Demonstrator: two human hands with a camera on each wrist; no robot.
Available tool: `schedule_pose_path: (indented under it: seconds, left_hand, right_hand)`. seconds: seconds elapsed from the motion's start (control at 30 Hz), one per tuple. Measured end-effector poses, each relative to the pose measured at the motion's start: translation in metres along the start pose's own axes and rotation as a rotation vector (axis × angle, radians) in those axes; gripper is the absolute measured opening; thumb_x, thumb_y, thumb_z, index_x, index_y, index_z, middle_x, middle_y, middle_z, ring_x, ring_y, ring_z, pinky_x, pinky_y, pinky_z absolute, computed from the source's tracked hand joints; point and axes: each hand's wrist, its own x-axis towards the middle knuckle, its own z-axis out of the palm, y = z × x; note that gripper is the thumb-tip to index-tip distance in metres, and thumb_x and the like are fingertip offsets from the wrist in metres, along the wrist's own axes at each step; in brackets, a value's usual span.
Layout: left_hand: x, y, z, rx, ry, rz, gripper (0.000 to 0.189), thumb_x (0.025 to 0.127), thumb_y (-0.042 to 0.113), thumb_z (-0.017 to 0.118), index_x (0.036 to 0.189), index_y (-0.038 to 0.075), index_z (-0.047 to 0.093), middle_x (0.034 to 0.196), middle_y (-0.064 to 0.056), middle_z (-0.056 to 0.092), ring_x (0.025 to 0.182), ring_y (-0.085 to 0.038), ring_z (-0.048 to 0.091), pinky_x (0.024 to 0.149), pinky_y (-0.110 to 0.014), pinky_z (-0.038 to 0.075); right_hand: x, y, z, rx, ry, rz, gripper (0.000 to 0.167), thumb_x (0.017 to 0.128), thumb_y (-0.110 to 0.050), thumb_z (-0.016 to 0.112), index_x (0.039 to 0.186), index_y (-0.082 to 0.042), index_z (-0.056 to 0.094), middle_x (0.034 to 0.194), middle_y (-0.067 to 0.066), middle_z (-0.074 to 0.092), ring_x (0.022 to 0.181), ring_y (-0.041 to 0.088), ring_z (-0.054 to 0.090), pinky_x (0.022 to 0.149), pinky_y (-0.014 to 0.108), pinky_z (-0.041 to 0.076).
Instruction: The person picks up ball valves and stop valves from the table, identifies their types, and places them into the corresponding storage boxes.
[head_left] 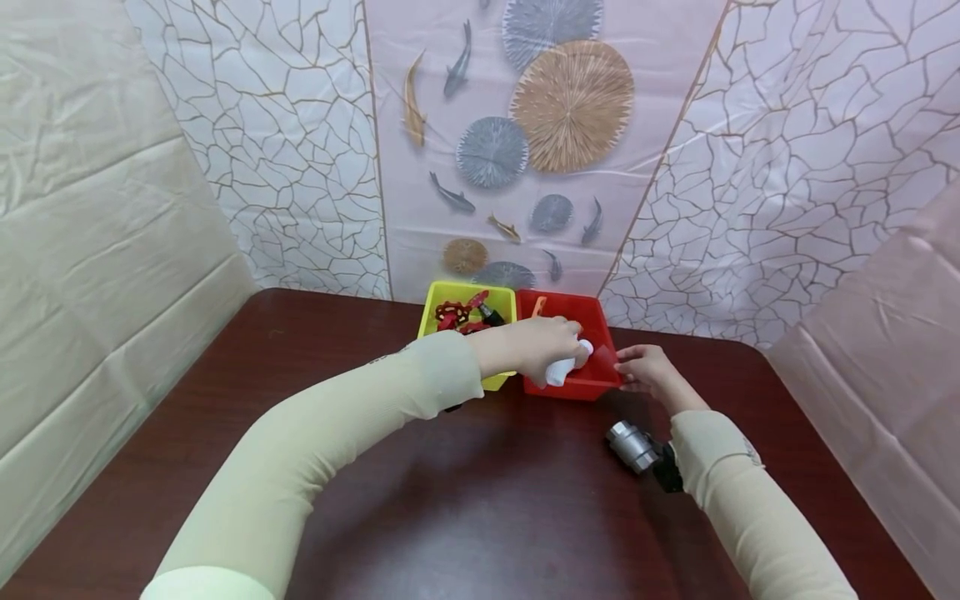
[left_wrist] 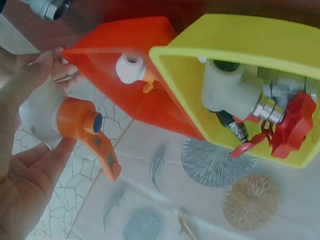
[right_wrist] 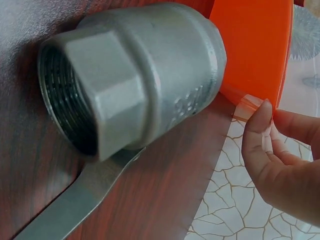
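My left hand [head_left: 551,343] reaches over the red bin [head_left: 573,388] and grips a white plastic ball valve [left_wrist: 44,112] with an orange lever handle [left_wrist: 102,155]. In the left wrist view, the handle sticks out past the fingers and another white valve [left_wrist: 131,69] with an orange handle lies inside the bin. My right hand [head_left: 648,371] pinches the right-hand rim of the bin between thumb and fingers. A metal valve [right_wrist: 150,75] with a threaded hexagonal mouth and a flat grey lever [right_wrist: 80,200] lies on the table just below the right wrist.
A yellow bin [head_left: 431,310] stands against the red one on its left. It holds a grey valve body [left_wrist: 225,90], red handwheels [left_wrist: 296,127] and other fittings. The dark wooden table [head_left: 480,500] ends at a patterned backdrop [head_left: 300,167], with draped cloth [head_left: 90,250] at both sides.
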Motion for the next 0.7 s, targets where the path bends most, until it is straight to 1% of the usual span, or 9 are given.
schedule_pose_path:
  seconds: [0.07,0.2,0.33,0.43,0.5,0.6,0.7]
  left_hand:
    - [0.004,0.0,-0.004,0.016,0.0,-0.011,0.05,0.077,0.023,0.077,0.124,0.021,0.059,0.129,-0.005,0.052,0.118,-0.019,0.046,0.094,-0.03,0.047]
    - [0.011,0.0,-0.01,0.04,-0.007,-0.031,0.052,0.079,0.02,0.076,0.127,0.02,0.057,0.129,-0.005,0.053,0.118,-0.02,0.047,0.095,-0.031,0.047]
    - [0.019,-0.004,-0.012,0.139,-0.003,-0.03,0.051,0.081,0.016,0.074,0.128,0.022,0.057,0.129,-0.005,0.052,0.116,-0.022,0.05,0.093,-0.033,0.048]
    - [0.026,-0.009,-0.009,0.207,-0.01,-0.024,0.05,0.082,0.016,0.072,0.129,0.023,0.057,0.13,-0.005,0.052,0.116,-0.023,0.05,0.094,-0.034,0.048]
    - [0.031,-0.012,-0.005,0.206,-0.015,-0.028,0.051,0.082,0.016,0.072,0.13,0.023,0.056,0.131,-0.005,0.052,0.116,-0.022,0.05,0.094,-0.034,0.048]
    - [0.038,-0.015,0.004,0.175,-0.009,-0.032,0.052,0.082,0.016,0.072,0.131,0.023,0.055,0.13,-0.005,0.052,0.113,-0.022,0.053,0.094,-0.033,0.048]
    - [0.045,-0.019,0.013,0.141,-0.002,-0.056,0.054,0.082,0.017,0.072,0.133,0.023,0.054,0.134,-0.006,0.05,0.112,-0.021,0.056,0.094,-0.032,0.049]
  right_hand:
    - [0.0,0.001,-0.001,0.004,-0.009,0.005,0.042,0.093,-0.001,0.049,0.13,0.016,0.036,0.084,0.005,0.058,0.061,0.007,0.057,0.063,0.026,0.056]
    - [-0.001,0.0,-0.001,-0.009,-0.019,0.012,0.041,0.094,-0.002,0.049,0.13,0.015,0.036,0.09,0.01,0.057,0.061,0.008,0.057,0.064,0.027,0.057]
    - [-0.001,-0.002,0.001,-0.046,-0.014,-0.021,0.041,0.094,0.0,0.048,0.129,0.018,0.035,0.1,0.02,0.053,0.062,0.009,0.057,0.062,0.027,0.057]
    - [0.0,-0.002,0.003,-0.061,-0.004,-0.038,0.039,0.094,0.001,0.048,0.127,0.019,0.037,0.102,0.023,0.052,0.062,0.011,0.059,0.062,0.029,0.057]
    - [0.0,0.0,0.004,-0.062,0.005,-0.043,0.038,0.094,0.001,0.048,0.125,0.019,0.038,0.101,0.024,0.053,0.062,0.011,0.059,0.064,0.031,0.058]
    - [0.0,0.001,0.005,-0.064,0.022,-0.048,0.035,0.093,0.002,0.048,0.123,0.019,0.04,0.101,0.026,0.054,0.061,0.011,0.059,0.066,0.034,0.058]
    - [0.001,0.002,0.004,-0.067,0.035,-0.057,0.035,0.094,0.002,0.048,0.123,0.02,0.04,0.101,0.026,0.054,0.061,0.01,0.06,0.066,0.035,0.058]
